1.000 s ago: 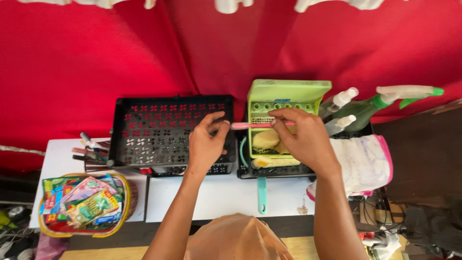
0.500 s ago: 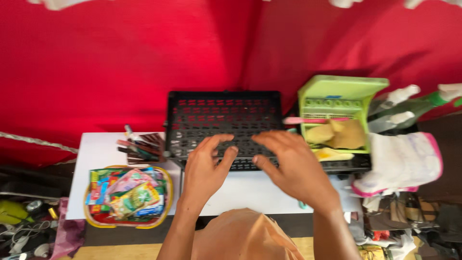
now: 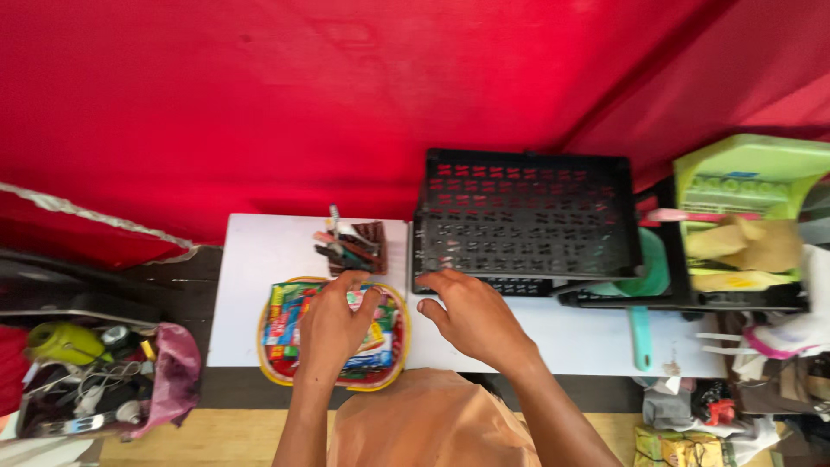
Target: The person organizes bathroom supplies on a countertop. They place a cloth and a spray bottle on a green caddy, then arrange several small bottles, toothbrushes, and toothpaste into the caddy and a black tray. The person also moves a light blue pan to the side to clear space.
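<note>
Head view: perforated black plastic crate (image 3: 527,227).

A big red cloth (image 3: 346,95) hangs behind everything like a wall, with soft folds in it. It looks bright, as if daylight shines on it. In front of it stands a white table (image 3: 259,259). Under the table's near edge the floor (image 3: 190,445) is light wood. On the left side a dark box (image 3: 95,380) is full of cords and small junk.
</note>
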